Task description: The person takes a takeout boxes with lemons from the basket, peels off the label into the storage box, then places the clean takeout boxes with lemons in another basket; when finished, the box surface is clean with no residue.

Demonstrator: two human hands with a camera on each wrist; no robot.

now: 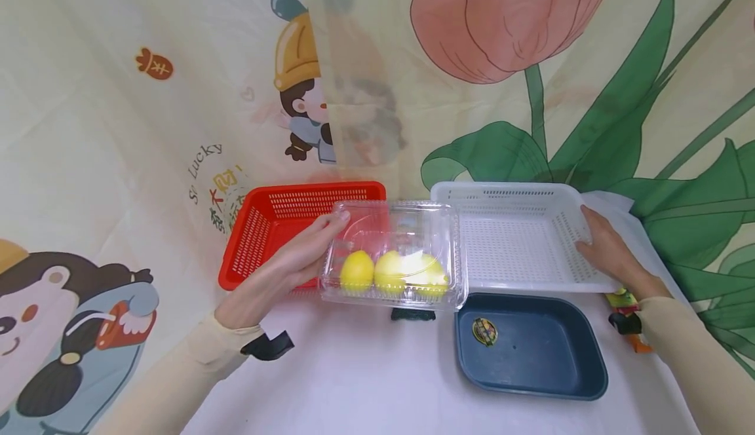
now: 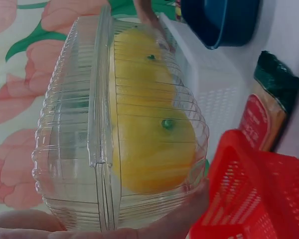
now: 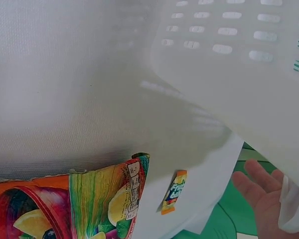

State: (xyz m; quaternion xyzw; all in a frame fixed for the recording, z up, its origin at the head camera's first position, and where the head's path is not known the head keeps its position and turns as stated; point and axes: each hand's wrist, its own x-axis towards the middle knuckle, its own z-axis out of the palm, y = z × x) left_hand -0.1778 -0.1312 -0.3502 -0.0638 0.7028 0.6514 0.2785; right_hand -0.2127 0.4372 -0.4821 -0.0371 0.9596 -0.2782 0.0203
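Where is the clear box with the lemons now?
In the head view, the left hand holds the clear box at centre, between the red basket and the white basket.

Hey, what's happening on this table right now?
A person holds a clear plastic clamshell box with yellow lemons inside in the left hand, in front of a red basket. The right hand grips the right edge of a white basket, tilting it up. A dark blue tray sits in front, and a colourful snack packet lies beside the white basket.
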